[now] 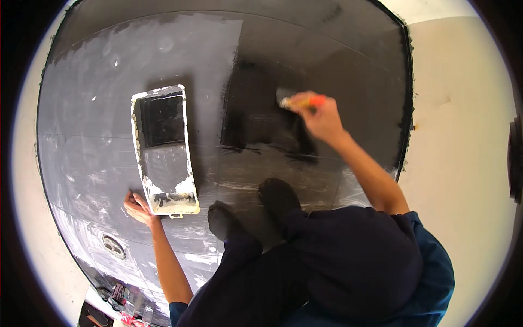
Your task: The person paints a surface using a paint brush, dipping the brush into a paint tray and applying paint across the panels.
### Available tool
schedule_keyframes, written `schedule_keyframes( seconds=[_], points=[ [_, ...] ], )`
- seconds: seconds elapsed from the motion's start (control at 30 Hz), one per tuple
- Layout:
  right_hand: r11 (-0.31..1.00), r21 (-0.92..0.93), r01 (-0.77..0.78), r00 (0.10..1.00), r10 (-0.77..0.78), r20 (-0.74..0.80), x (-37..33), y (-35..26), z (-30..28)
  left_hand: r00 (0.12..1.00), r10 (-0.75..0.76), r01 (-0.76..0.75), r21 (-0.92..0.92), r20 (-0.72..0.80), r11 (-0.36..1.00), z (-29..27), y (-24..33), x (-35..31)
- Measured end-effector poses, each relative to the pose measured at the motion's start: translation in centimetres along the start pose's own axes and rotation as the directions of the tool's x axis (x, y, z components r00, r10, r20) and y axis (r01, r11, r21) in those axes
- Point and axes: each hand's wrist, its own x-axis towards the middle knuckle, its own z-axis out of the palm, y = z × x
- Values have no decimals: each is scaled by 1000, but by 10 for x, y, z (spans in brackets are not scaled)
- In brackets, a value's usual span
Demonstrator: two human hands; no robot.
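Note:
My right hand point(318, 117) is closed around a paint brush point(310, 102) with a yellow and orange-red handle. Its pale head, blurred, meets a wet black patch point(261, 109) on the dark floor. A long white-rimmed paint tray point(188, 158) with black liquid in its far part and white smears at its near end appears raised, its shadow falling beside it. At the tray's near left corner, my left hand point(139, 207) supports it from below, palm up with fingers bent; the tray covers part of the hand.
My dark-socked feet point(279, 196) stand on the floor just right of the tray. A round drain point(113, 247) lies at the lower left. Clear bottles point(131, 310) and other items crowd the bottom left corner. Pale walls point(457, 109) border the black-coated area.

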Motion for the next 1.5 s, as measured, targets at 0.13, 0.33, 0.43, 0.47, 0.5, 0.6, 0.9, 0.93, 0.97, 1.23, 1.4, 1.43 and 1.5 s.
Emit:
schedule_keyframes(
  seconds=[0.13, 0.33, 0.43, 0.47, 0.5, 0.6, 0.9, 0.93, 0.97, 1.23, 1.4, 1.43, 1.5],
  points=[
    [998, -22, -60, 996, 62, 67, -66, -44, 13, 998, 44, -44, 5, -40, 999, 2, 3, -1],
    [946, 163, -279, 954, 254, 163, -78, -53, -3, 1000, 24, -23, 30, -17, 999, 1, -11, -2],
    [970, 161, -184, 978, 164, 131, -65, -29, -5, 997, -61, 59, 41, 41, 997, 3, -2, -2],
    [985, 101, -139, 988, 131, 86, -52, -19, -9, 997, -64, 63, 44, 45, 997, 2, 0, -2],
    [995, 40, -97, 994, 95, 44, -42, -12, -10, 999, -38, 37, 30, 20, 999, 3, 1, -1],
    [1000, 6, 15, 988, -14, -151, -16, -14, -7, 999, 32, -32, 7, -38, 999, 4, -2, -1],
    [988, 87, -131, 989, 124, 77, -97, -45, 21, 999, -51, 51, -8, 10, 999, 1, 9, 1],
    [965, 155, -213, 973, 196, 121, -101, -45, 22, 1000, -22, 22, 0, -13, 1000, 0, 8, 0],
    [964, 158, -213, 974, 197, 116, -99, -46, 21, 1000, -16, 16, 0, -13, 1000, 1, 7, 0],
    [995, -64, 76, 995, -80, -63, -15, -18, 31, 1000, 0, -1, -30, -24, 1000, 1, -1, -2],
    [976, -144, 164, 971, -185, -150, 5, -20, 31, 1000, 2, -3, -50, -30, 999, 1, 11, -2],
    [962, -161, 222, 971, -233, -52, -11, -22, 38, 998, 24, -27, -71, -50, 997, 0, 13, -2],
    [963, -118, 242, 967, -230, 107, -49, -40, 55, 1000, -17, 16, -66, -16, 998, -3, 9, -1]
  ],
)
